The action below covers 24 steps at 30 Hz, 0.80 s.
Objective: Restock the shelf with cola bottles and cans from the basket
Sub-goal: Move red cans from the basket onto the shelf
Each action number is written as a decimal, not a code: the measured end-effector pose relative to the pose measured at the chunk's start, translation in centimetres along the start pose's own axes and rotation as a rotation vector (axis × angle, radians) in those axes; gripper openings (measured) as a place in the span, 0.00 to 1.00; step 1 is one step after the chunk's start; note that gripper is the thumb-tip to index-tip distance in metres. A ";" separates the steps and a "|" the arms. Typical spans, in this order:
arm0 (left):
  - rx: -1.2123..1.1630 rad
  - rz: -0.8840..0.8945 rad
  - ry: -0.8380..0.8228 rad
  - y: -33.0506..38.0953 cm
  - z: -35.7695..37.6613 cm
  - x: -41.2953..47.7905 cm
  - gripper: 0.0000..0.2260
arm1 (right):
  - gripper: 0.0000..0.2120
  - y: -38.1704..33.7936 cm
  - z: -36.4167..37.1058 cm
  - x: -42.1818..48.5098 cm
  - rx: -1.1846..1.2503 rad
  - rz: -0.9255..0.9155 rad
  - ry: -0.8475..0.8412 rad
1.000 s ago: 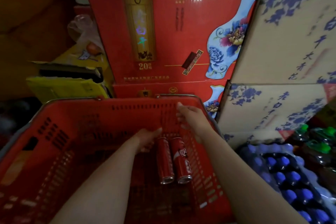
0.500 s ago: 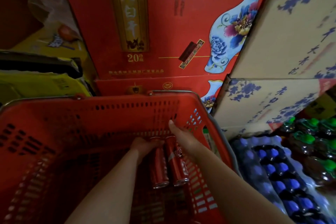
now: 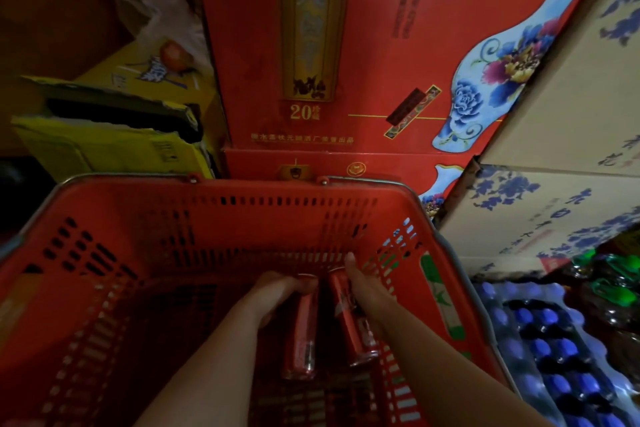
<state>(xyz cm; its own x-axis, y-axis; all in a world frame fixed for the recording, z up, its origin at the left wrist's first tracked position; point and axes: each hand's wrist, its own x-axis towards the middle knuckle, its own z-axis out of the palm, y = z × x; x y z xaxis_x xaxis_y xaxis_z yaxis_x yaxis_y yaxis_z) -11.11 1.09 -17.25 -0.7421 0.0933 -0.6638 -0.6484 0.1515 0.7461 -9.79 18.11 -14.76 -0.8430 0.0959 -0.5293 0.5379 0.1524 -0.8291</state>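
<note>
Each hand [image 3: 277, 291] [image 3: 367, 288] has fingers wrapped on a slim red cola can [image 3: 301, 333] [image 3: 349, 319] in the basket [image 3: 207, 218].

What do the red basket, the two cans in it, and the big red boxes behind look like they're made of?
Basket: likely molded plastic, matte, slotted walls; grey handle looks like metal.
Cans: probably aluminium, glossy red, shiny rims.
Red boxes: printed cardboard with a glossy sheen.
</note>
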 end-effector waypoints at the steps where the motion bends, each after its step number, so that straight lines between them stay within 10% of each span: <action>1: -0.010 -0.009 0.014 -0.2 0.0 0.3 0.21 | 0.29 0.1 0.0 0.3 0.030 0.028 -0.009; 14: -0.109 -0.022 0.037 -0.2 -0.4 -0.3 0.14 | 0.06 3.0 1.1 1.7 0.162 0.155 -0.183; 24: -0.208 -0.042 0.068 1.4 -2.1 -1.8 0.12 | 0.08 1.7 0.9 1.7 0.204 0.166 -0.231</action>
<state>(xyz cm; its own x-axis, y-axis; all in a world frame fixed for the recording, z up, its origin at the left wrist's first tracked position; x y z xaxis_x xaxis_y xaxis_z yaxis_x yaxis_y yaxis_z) -11.01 -0.93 -14.89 -0.7191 0.0237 -0.6945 -0.6946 -0.0534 0.7174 -10.35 17.62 -17.22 -0.7339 -0.1260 -0.6674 0.6765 -0.0483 -0.7348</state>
